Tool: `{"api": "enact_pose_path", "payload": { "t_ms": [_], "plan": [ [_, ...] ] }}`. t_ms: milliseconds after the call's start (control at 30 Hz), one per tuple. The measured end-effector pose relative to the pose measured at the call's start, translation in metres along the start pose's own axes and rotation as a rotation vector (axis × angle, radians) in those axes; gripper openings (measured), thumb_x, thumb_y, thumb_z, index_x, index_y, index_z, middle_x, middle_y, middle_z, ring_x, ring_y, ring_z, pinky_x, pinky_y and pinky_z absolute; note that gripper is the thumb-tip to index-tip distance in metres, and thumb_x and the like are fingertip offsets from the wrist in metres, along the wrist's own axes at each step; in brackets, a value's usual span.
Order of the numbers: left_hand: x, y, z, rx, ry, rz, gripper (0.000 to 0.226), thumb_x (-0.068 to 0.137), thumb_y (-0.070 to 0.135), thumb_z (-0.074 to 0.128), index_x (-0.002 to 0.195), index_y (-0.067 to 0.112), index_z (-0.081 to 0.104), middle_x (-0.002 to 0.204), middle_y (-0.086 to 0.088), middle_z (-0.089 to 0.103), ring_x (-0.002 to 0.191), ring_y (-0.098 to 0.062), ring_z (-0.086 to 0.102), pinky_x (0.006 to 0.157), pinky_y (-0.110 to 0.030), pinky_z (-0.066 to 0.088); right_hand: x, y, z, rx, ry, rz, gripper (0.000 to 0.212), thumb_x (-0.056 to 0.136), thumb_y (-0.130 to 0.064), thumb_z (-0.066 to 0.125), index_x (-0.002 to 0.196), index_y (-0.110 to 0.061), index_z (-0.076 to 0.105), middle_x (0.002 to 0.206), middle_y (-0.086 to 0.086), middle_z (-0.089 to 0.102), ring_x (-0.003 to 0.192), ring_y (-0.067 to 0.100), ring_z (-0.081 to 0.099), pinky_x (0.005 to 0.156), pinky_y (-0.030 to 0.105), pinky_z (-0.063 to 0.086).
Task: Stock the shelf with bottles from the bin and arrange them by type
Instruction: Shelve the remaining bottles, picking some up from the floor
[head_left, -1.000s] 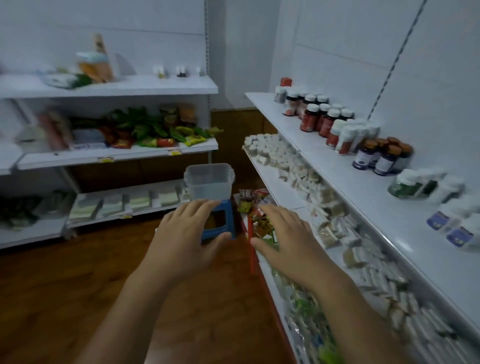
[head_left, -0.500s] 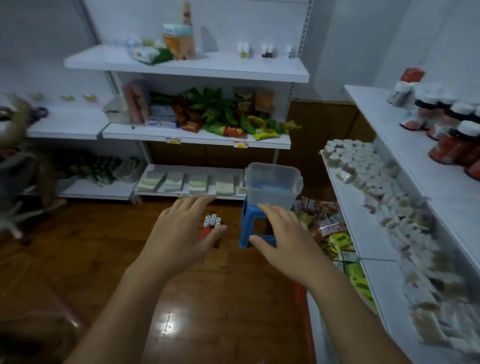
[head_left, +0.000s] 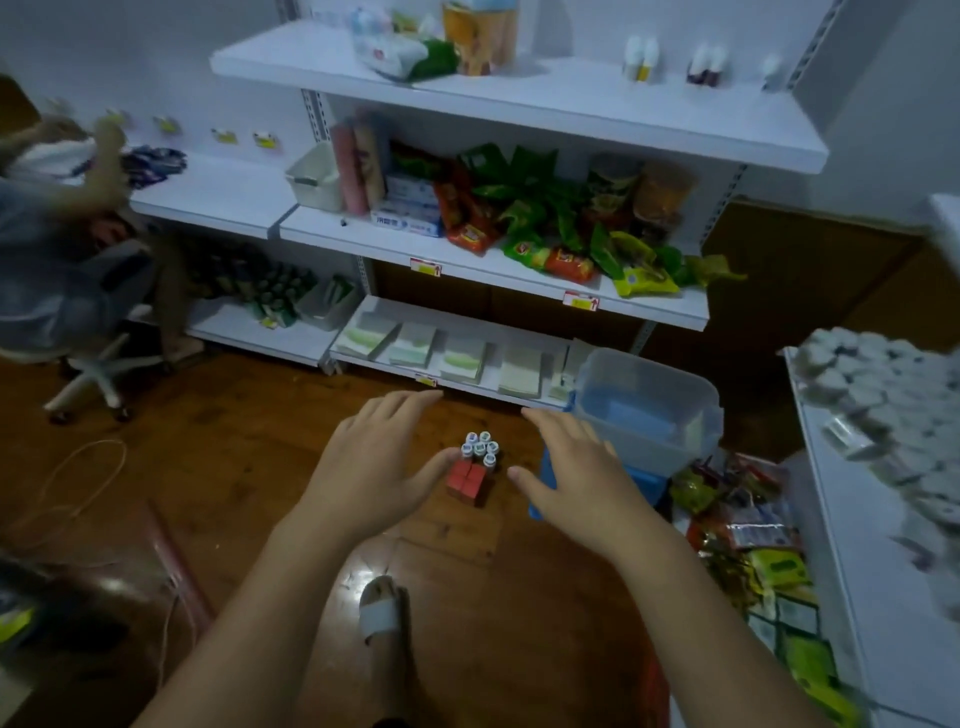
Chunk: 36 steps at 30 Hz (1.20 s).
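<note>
Both grips spread flat and empty above the wooden floor (head_left: 218, 467), palms down, fingers extended, nothing held in either. Between them, seen past the thumbs, a tight cluster of small white-capped bottles (head_left: 480, 449) standing upright on the floor, long axes vertical, caps toward the camera, packed against a block of red boxes (head_left: 467, 480) just on the near side. Left hand (head_left: 374, 467) apparently the closer of the two, thumb overlapping the edge of the red boxes in this view; right hand (head_left: 576, 478) just to the other side, reaching above a blue stool (head_left: 644, 486). On that stool, a clear plastic bin (head_left: 649, 410), to the right of and slightly beyond the right hand, and nearer that hand than the left; contents hard to read, seemingly little or nothing inside. Bottles judged to lie forward of and below both palms, so likely a downward reach and a closing from either side, or a top-down pinch on the caps. Shelf (head_left: 852, 571) at far right, well apart from the cluster, already crowded with small white packets. Height of hands above the bottles impossible to tell from this angle.
</note>
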<state>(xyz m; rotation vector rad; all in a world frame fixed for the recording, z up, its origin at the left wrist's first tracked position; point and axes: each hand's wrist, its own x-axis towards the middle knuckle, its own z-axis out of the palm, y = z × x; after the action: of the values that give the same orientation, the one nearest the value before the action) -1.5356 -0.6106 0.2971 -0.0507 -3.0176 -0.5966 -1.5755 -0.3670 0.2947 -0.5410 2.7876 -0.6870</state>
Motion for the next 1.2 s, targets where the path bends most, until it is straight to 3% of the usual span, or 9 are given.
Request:
{"api": "enact_pose_path", "payload": {
  "t_ms": [367, 533, 633, 733, 900, 1067, 1133, 1200],
  "plan": [
    [0.197, -0.146, 0.068, -0.009, -0.28, 0.072, 0.072, 0.097, 0.072, 0.048, 0.157, 0.033, 0.038, 0.155, 0.009, 0.049, 0.142, -0.015, 0.046, 0.112, -0.045, 0.045, 0.198, 0.001, 0.073, 0.076, -0.076, 0.293, 0.071, 0.099, -0.051, 0.06, 0.16, -0.032, 0.03, 0.158, -0.005, 0.039, 0.146, 0.019, 0.038, 0.12, 0.05, 0.037],
    [0.255, -0.191, 0.145, -0.095, -0.42, -0.049, 0.072, 0.094, 0.073, 0.05, 0.15, 0.029, 0.046, 0.147, 0.005, 0.057, 0.132, -0.019, 0.055, 0.102, -0.046, 0.052, 0.257, 0.04, 0.122, 0.22, -0.048, 0.471, 0.073, 0.096, -0.049, 0.067, 0.158, -0.034, 0.031, 0.156, -0.003, 0.041, 0.139, 0.021, 0.048, 0.112, 0.043, 0.047],
    [0.278, -0.225, 0.232, -0.118, -0.52, -0.133, 0.066, 0.095, 0.063, 0.061, 0.149, 0.025, 0.05, 0.142, 0.001, 0.06, 0.128, -0.021, 0.058, 0.099, -0.034, 0.049, 0.298, 0.09, 0.182, 0.305, -0.052, 0.55, 0.074, 0.092, -0.047, 0.072, 0.155, -0.034, 0.035, 0.154, -0.002, 0.044, 0.136, 0.02, 0.052, 0.109, 0.043, 0.05],
    [0.3, -0.264, 0.351, -0.166, -0.558, -0.214, 0.064, 0.093, 0.059, 0.068, 0.144, 0.023, 0.052, 0.135, -0.002, 0.064, 0.123, -0.023, 0.061, 0.098, -0.037, 0.052, 0.343, 0.161, 0.278, 0.418, -0.032, 0.627, 0.073, 0.087, -0.047, 0.079, 0.149, -0.031, 0.044, 0.145, -0.003, 0.053, 0.126, 0.018, 0.058, 0.104, 0.042, 0.052],
    [0.327, -0.332, 0.577, -0.293, -0.506, -0.361, 0.069, 0.09, 0.049, 0.076, 0.147, 0.021, 0.049, 0.133, -0.005, 0.065, 0.108, -0.025, 0.068, 0.089, -0.036, 0.055, 0.411, 0.283, 0.468, 0.538, 0.007, 0.722, 0.056, 0.08, -0.038, 0.087, 0.128, -0.024, 0.06, 0.107, -0.013, 0.062, 0.101, 0.014, 0.062, 0.084, 0.032, 0.049],
    [0.366, -0.392, 0.749, -0.359, -0.449, -0.441, 0.081, 0.083, 0.048, 0.084, 0.146, 0.009, 0.05, 0.131, -0.012, 0.065, 0.106, -0.027, 0.066, 0.081, -0.031, 0.05, 0.474, 0.39, 0.614, 0.584, 0.077, 0.841, 0.053, 0.082, -0.035, 0.087, 0.124, -0.011, 0.065, 0.087, -0.012, 0.057, 0.087, 0.012, 0.059, 0.072, 0.028, 0.044],
    [0.384, -0.411, 0.793, -0.372, -0.462, -0.434, 0.087, 0.08, 0.047, 0.088, 0.146, 0.009, 0.049, 0.131, -0.01, 0.064, 0.103, -0.02, 0.061, 0.081, -0.03, 0.048, 0.497, 0.422, 0.656, 0.547, 0.078, 0.87, 0.061, 0.081, -0.041, 0.087, 0.128, -0.011, 0.063, 0.097, -0.004, 0.066, 0.086, 0.013, 0.059, 0.073, 0.029, 0.048],
    [0.399, -0.423, 0.823, -0.381, -0.489, -0.414, 0.086, 0.076, 0.048, 0.091, 0.143, 0.011, 0.052, 0.129, -0.007, 0.065, 0.105, -0.017, 0.059, 0.084, -0.031, 0.05, 0.515, 0.446, 0.688, 0.494, 0.093, 0.9, 0.074, 0.074, -0.052, 0.089, 0.131, -0.012, 0.064, 0.113, 0.004, 0.071, 0.099, 0.022, 0.066, 0.082, 0.036, 0.054]
  ]
}}
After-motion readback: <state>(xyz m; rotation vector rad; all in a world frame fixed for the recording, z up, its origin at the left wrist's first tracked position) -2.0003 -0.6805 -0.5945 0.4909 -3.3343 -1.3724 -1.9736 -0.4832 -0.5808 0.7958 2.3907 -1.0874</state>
